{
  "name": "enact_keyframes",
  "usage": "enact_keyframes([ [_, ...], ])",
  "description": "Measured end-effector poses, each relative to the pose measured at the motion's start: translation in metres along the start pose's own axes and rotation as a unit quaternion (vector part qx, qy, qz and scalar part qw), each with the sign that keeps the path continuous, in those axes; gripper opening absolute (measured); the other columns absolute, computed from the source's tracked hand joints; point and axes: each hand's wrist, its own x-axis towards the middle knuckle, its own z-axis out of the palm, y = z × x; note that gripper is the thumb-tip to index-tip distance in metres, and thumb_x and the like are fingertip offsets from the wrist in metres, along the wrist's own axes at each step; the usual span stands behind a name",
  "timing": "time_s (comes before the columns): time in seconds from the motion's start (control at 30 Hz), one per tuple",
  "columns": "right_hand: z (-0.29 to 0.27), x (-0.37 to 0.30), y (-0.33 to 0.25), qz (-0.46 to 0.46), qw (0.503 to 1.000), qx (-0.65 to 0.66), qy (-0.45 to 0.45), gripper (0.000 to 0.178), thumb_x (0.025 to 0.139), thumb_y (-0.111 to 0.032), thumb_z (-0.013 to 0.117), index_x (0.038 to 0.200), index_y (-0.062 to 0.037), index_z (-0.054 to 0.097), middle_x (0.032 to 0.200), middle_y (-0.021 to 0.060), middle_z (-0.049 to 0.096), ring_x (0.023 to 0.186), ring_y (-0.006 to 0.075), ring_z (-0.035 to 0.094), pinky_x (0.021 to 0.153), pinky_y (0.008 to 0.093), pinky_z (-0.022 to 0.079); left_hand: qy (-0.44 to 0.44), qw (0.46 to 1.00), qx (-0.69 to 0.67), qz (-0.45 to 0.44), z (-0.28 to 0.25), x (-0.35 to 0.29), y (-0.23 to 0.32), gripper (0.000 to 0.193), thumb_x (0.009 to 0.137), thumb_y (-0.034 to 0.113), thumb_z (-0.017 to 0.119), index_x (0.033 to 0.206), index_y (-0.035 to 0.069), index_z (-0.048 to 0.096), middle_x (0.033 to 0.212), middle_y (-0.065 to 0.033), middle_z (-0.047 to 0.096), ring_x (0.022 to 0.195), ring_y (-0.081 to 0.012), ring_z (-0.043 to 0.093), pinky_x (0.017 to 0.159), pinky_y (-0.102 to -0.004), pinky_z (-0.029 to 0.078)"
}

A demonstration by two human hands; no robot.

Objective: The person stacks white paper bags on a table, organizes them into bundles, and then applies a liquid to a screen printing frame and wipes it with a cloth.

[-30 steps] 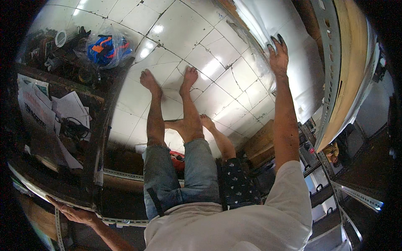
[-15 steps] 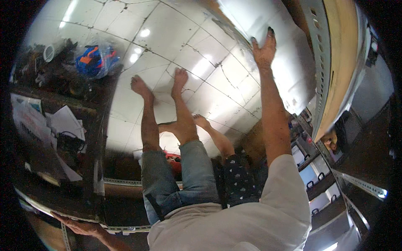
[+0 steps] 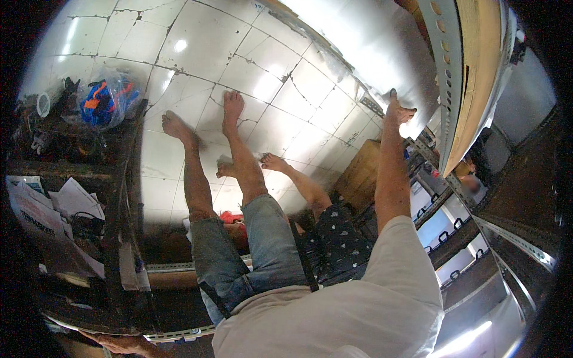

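Note:
My right hand (image 3: 399, 112) is stretched out at the right, at the near end of a bright white sheet-like surface (image 3: 382, 48). Its thumb and fingers are apart, and I see nothing held in them. Whether the fingertips press on the white surface I cannot tell. At the lower left, my left hand (image 3: 122, 343) lies along a perforated metal shelf edge (image 3: 179, 336), fingers extended, partly in shadow. Beneath me are my bare feet on the tiled floor (image 3: 203, 36).
A dark shelf at left carries papers (image 3: 74, 200) and a blue-and-orange item in clear plastic (image 3: 106, 102). Another person's bare leg (image 3: 307, 190) is beside mine. Perforated metal uprights (image 3: 444, 77) and racks with black-handled boxes (image 3: 444, 230) stand at right.
My right hand has slid back toward me along the white surface, its fingers now turned to the right. My left hand has sunk lower in view, still at the shelf edge.

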Motion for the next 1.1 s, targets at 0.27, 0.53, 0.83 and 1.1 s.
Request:
enact_keyframes([
  [0.27,-0.018,-0.022,-0.042,0.379,0.796,0.468,-0.058,0.075,0.069,-0.032,0.089,0.118,0.0057,0.045,0.106,0.0211,0.058,0.091,0.0324,0.062,0.07,0.0421,0.053,0.051,0.921,0.079,0.378,-0.001,0.023,0.004,0.078,0.094,0.071,0.019,0.156,0.025,0.016,0.155,-0.0265,0.026,0.111,-0.0468,0.059,0.075,-0.0535,0.055],
  [0.53,-0.003,0.013,-0.033,0.44,0.773,0.42,-0.18,0.033,0.076,-0.02,0.081,0.098,-0.0057,0.062,0.083,0.0069,0.056,0.073,0.0222,0.054,0.062,0.0337,0.045,0.004,0.995,0.052,0.089,-0.004,0.003,0.0,0.078,0.096,0.064,0.011,0.152,0.012,0.026,0.152,-0.0255,0.031,0.124,-0.0439,0.049,0.094,-0.0551,0.046],
  [0.83,0.01,0.028,-0.011,0.411,0.726,0.505,-0.221,0.045,0.078,-0.024,0.082,0.111,-0.009,0.056,0.113,0.0103,0.048,0.096,0.0247,0.048,0.076,0.0382,0.047,0.025,0.996,0.056,0.066,0.002,0.009,0.031,0.066,0.1,0.057,0.022,0.153,0.018,0.025,0.149,-0.0187,0.041,0.131,-0.0413,0.046,0.107,-0.051,0.042],
  [1.1,-0.01,0.017,-0.028,0.358,0.718,0.544,-0.245,0.059,0.072,-0.037,0.081,0.115,-0.0056,0.055,0.116,0.0139,0.054,0.109,0.0272,0.049,0.083,0.0435,0.048,0.027,0.983,0.091,0.157,0.0,0.011,-0.008,0.074,0.097,0.065,0.015,0.154,0.018,0.023,0.149,-0.0185,0.04,0.13,-0.0408,0.048,0.103,-0.0515,0.045],
])
